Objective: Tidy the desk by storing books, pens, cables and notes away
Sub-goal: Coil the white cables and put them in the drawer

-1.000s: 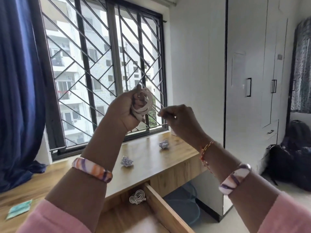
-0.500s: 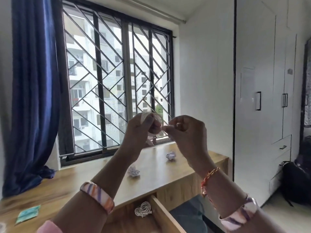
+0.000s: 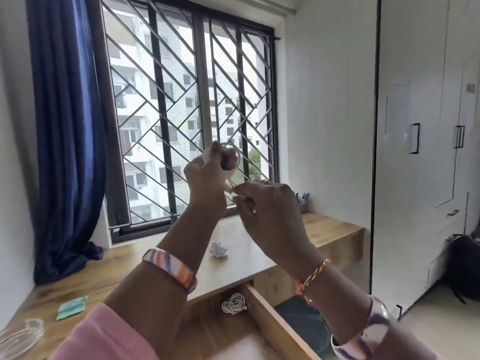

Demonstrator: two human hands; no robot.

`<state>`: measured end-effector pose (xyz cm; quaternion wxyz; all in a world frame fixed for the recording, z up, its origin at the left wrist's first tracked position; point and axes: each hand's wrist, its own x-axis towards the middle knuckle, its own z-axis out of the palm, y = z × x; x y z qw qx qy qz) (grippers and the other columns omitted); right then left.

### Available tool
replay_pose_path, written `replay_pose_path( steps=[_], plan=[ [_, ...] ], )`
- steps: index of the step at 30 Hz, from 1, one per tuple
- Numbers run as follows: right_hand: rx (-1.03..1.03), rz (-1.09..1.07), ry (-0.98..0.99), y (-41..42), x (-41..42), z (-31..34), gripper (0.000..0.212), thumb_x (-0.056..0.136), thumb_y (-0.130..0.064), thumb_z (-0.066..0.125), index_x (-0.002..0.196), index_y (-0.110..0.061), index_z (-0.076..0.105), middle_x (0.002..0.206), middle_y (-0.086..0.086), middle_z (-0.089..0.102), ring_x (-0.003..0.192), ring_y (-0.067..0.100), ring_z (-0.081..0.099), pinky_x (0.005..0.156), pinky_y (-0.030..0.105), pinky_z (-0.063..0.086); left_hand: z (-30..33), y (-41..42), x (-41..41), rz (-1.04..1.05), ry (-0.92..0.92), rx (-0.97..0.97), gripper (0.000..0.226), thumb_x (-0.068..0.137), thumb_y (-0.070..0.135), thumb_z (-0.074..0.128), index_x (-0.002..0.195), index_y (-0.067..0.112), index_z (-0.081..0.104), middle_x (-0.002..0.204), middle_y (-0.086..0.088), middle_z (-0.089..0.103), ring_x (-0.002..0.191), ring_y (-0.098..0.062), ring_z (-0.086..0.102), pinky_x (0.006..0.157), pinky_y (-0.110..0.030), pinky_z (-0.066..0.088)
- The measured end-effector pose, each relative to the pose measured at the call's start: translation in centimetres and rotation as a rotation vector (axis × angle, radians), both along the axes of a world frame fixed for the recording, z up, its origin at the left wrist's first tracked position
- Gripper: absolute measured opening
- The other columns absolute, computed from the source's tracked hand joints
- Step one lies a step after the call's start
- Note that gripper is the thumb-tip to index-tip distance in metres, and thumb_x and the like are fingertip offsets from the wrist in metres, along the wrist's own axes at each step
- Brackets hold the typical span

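Observation:
My left hand (image 3: 207, 175) is raised in front of the window and grips a coiled white cable (image 3: 235, 167) looped around its fingers. My right hand (image 3: 262, 203) pinches the loose end of that cable just below the coil. Beneath my arms the wooden desk's drawer (image 3: 267, 315) is pulled out, and a second coiled white cable (image 3: 233, 304) lies in it. A crumpled paper ball (image 3: 218, 250) sits on the desk top (image 3: 249, 255). A pen holder (image 3: 303, 202) with several pens stands at the far right of the desk.
A small green note (image 3: 71, 307) and a clear plastic object (image 3: 20, 336) lie at the desk's left end. A blue curtain (image 3: 65, 126) hangs left of the barred window. White wardrobes (image 3: 428, 126) fill the right wall, with a dark bag (image 3: 465, 266) on the floor.
The view has tilted and shifted left. My right hand dropped from level with the coil to just below it, still on the cable end. The left hand keeps the coil.

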<state>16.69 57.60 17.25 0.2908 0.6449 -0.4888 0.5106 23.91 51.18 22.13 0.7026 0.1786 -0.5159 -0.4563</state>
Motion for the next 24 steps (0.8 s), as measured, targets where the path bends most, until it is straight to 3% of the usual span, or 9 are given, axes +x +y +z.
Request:
replay_pose_path(
  steps=[2,4,8,12,14,17,19,21,24],
  plan=[
    [-0.056,-0.032,-0.003,-0.1,0.5,0.4,0.014,0.08,-0.009,0.056,0.072,-0.013,0.066,0.057,0.002,0.06,0.051,0.019,0.054,0.052,0.031,0.044,-0.8,-0.2,-0.2,0.23,-0.234,-0.227,0.033,0.092,0.016,0.05,0.062,0.007,0.059,0.049,0.006,0.059,0.046,-0.001,0.052,0.051,-0.017,0.044],
    [-0.095,0.025,-0.096,-0.2,0.1,0.8,0.013,0.083,-0.007,0.056,0.072,-0.01,0.064,0.058,0.003,0.061,0.053,0.019,0.056,0.055,0.036,0.045,-1.1,0.2,0.1,0.27,-0.351,-0.367,0.03,0.094,0.02,0.05,0.072,0.004,0.063,0.061,0.004,0.061,0.052,0.0,0.053,0.054,-0.014,0.043],
    [-0.193,0.221,-0.282,0.1,-0.1,0.9,0.011,0.083,-0.005,0.063,0.093,-0.01,0.061,0.067,-0.009,0.062,0.064,0.009,0.061,0.056,0.015,0.044,-1.5,0.7,0.5,-0.022,-0.405,-0.427,0.038,0.1,0.022,0.037,0.094,-0.01,0.057,0.074,-0.014,0.052,0.066,-0.014,0.05,0.054,-0.018,0.041],
    [-0.213,0.16,-0.327,0.0,-0.2,0.8,0.034,0.079,-0.017,0.068,0.111,-0.014,0.056,0.068,-0.013,0.055,0.054,0.001,0.046,0.052,0.015,0.035,-2.2,1.0,0.8,-0.313,-0.339,-0.326,0.038,0.098,0.029,0.036,0.103,-0.004,0.055,0.085,-0.015,0.054,0.082,-0.025,0.052,0.072,-0.035,0.042],
    [-0.192,0.15,-0.429,-0.1,-0.7,1.2,0.051,0.072,-0.026,0.076,0.117,-0.02,0.053,0.075,-0.02,0.047,0.064,-0.004,0.042,0.058,0.011,0.033,-1.8,1.3,1.2,-0.404,-0.297,-0.297,0.033,0.1,0.025,0.033,0.099,0.002,0.056,0.08,-0.008,0.055,0.076,-0.016,0.053,0.071,-0.024,0.043],
    [0.209,0.572,-0.732,0.4,-2.1,2.2,0.067,0.064,-0.029,0.082,0.122,-0.027,0.049,0.105,-0.009,0.058,0.093,0.011,0.06,0.078,0.026,0.053,-1.4,1.2,2.0,-0.537,-0.319,-0.262,0.034,0.097,0.023,0.033,0.103,-0.003,0.053,0.077,-0.007,0.053,0.07,-0.011,0.051,0.063,-0.018,0.046],
    [0.472,0.946,-0.814,0.4,-2.4,2.3,0.051,0.068,-0.017,0.074,0.116,-0.012,0.059,0.108,0.007,0.064,0.097,0.022,0.064,0.08,0.037,0.056,-1.4,0.9,2.4,-0.628,-0.397,-0.24,0.042,0.097,0.027,0.036,0.115,-0.01,0.048,0.091,-0.019,0.048,0.08,-0.023,0.049,0.065,-0.029,0.052],
    [0.526,1.043,-0.775,0.3,-2.2,2.0,0.03,0.069,-0.01,0.068,0.1,-0.007,0.067,0.094,0.011,0.065,0.089,0.023,0.064,0.079,0.037,0.055,-1.6,0.5,2.8,-0.571,-0.463,-0.223,0.046,0.095,0.027,0.044,0.113,-0.014,0.048,0.095,-0.023,0.046,0.083,-0.028,0.047,0.068,-0.037,0.052],
    [0.513,1.071,-0.797,-0.3,-2.2,1.3,0.026,0.066,-0.009,0.067,0.092,-0.005,0.069,0.091,0.015,0.065,0.086,0.025,0.063,0.08,0.034,0.055,-1.8,-0.2,3.0,-0.311,-0.532,-0.233,0.035,0.082,0.028,0.063,0.094,-0.004,0.066,0.09,-0.039,0.056,0.08,-0.036,0.055,0.071,-0.064,0.045]
  ],
)
